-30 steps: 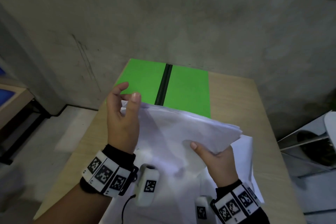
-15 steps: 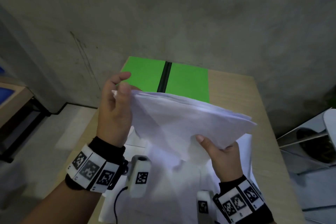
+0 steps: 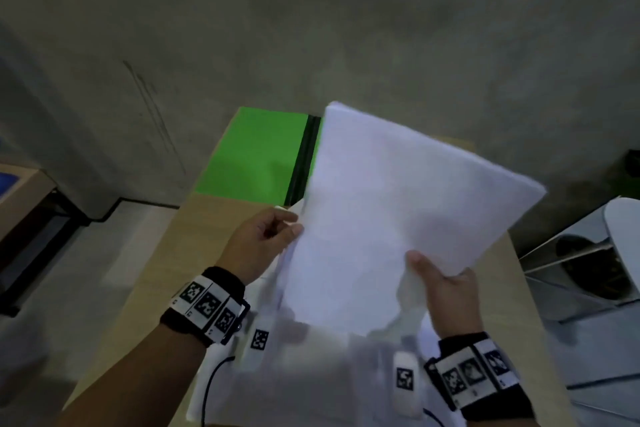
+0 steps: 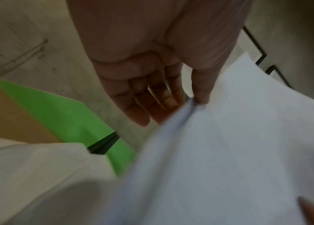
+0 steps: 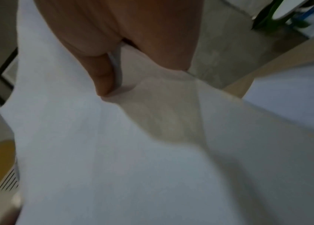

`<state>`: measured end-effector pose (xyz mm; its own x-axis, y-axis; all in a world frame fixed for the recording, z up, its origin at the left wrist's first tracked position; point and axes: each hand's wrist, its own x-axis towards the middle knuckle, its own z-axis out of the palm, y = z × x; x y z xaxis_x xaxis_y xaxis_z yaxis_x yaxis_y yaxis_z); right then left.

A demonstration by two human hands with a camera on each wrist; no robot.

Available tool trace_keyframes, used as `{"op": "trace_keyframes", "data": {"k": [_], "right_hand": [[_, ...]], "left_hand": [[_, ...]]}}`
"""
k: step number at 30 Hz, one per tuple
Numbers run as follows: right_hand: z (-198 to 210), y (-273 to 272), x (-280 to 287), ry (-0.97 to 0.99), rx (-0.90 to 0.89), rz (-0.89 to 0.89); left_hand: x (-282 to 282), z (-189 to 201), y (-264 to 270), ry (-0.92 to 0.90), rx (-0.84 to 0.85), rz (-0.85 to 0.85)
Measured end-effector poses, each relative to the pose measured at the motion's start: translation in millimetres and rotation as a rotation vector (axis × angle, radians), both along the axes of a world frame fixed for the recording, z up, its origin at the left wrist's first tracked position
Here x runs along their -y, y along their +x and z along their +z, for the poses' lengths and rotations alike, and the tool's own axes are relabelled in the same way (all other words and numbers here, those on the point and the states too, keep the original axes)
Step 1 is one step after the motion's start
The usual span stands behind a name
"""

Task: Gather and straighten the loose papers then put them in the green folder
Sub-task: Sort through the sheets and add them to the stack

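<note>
Since a second ago, the stack of papers (image 3: pixel 398 218) has been tipped up from a sagging, nearly flat lie to a steep tilt, and the left hand (image 3: pixel 258 246) has been lowered from the stack's upper corner to its left edge. Seen from the head camera, the stack is held in the air over the bench (image 3: pixel 149 288), its long axis running from the near low corner up and away, its far half hiding the right leaf of the green folder (image 3: pixel 256 156). The folder lies open and flat at the far end of the bench, beyond both hands; more loose sheets (image 3: pixel 311 374) are left lying beneath the wrists. The right hand (image 3: pixel 446 291) is clamped on the stack's lower right edge, thumb on top. From the left wrist camera, the left hand (image 4: pixel 152 64) is shown with its fingers (image 4: pixel 164 99) nearly straight behind the paper edge and the thumb laid on the front, a light pinch on the stack (image 4: pixel 229 152); the folder (image 4: pixel 56 109) is seen ahead and to the left. From the right wrist camera, the right hand (image 5: pixel 123 38) is shown with its thumb pressed into the stack (image 5: pixel 113 152), gripping it firmly. The left hand appears nearer the exposed leaf of the folder.
</note>
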<state>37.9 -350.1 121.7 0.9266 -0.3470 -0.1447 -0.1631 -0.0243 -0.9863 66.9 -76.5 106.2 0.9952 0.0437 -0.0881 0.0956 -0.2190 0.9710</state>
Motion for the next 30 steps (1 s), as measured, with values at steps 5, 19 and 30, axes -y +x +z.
{"op": "trace_keyframes", "data": {"k": [5,19,30], "right_hand": [[16,-12,47,-0.005,0.026,-0.151],[10,-36,87,-0.190,-0.115,-0.181],[9,-45,142,-0.167,-0.135,-0.426]], "left_hand": [[5,-59,1,0.550,-0.389,-0.105],[20,-97,9,0.611,-0.488,0.049],[-24,-36,29,0.546,-0.064,-0.064]]}}
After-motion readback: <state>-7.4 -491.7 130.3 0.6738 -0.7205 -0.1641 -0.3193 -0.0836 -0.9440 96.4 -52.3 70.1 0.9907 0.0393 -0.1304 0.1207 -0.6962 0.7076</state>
